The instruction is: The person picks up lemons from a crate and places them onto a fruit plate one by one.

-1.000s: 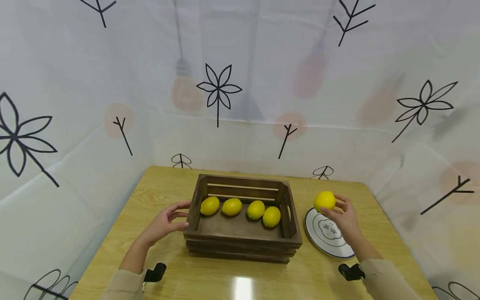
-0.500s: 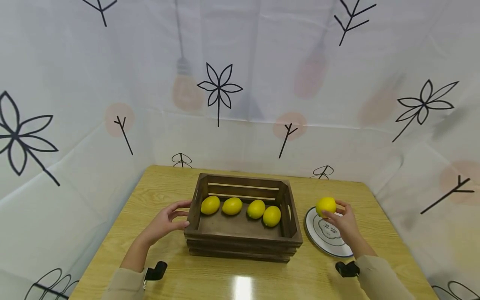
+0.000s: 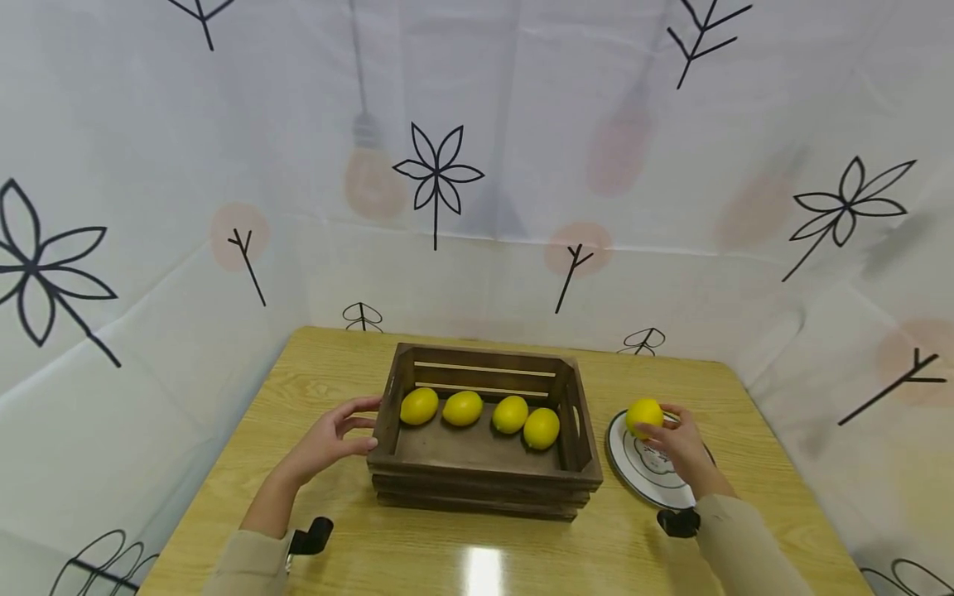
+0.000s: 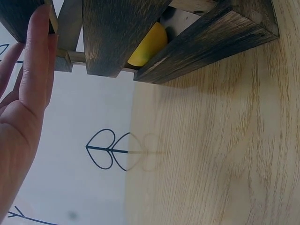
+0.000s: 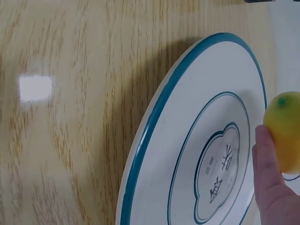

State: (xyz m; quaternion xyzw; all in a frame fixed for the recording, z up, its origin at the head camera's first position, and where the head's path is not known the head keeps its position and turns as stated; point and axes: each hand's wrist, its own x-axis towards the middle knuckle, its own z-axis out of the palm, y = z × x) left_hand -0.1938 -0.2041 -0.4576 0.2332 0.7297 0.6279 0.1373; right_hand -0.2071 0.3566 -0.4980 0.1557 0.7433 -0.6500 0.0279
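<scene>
My right hand [image 3: 681,440] pinches a yellow lemon [image 3: 644,416] over the far part of a white plate [image 3: 639,472]. Seen from the right wrist, the lemon [image 5: 285,132] has a green tip, and my thumb lies along its side; the other fingers are hidden. At the brown slatted wooden crate [image 3: 477,490], my left hand [image 3: 328,443] rests against the left end with its fingers extended. Inside the crate are several lemons [image 3: 463,408], spread in a loose row. Through the slats, the left wrist view catches part of one lemon [image 4: 149,46].
Crate and plate stand side by side on a light wooden table [image 3: 313,372]. A white cloth [image 3: 507,108] with printed plants hangs behind the table and along both sides. Bright light reflects off the table's front [image 3: 483,571].
The right hand has come down and slightly left with the lemon, closer to the plate. My left hand keeps its place at the crate, and the lemons inside have not shifted.
</scene>
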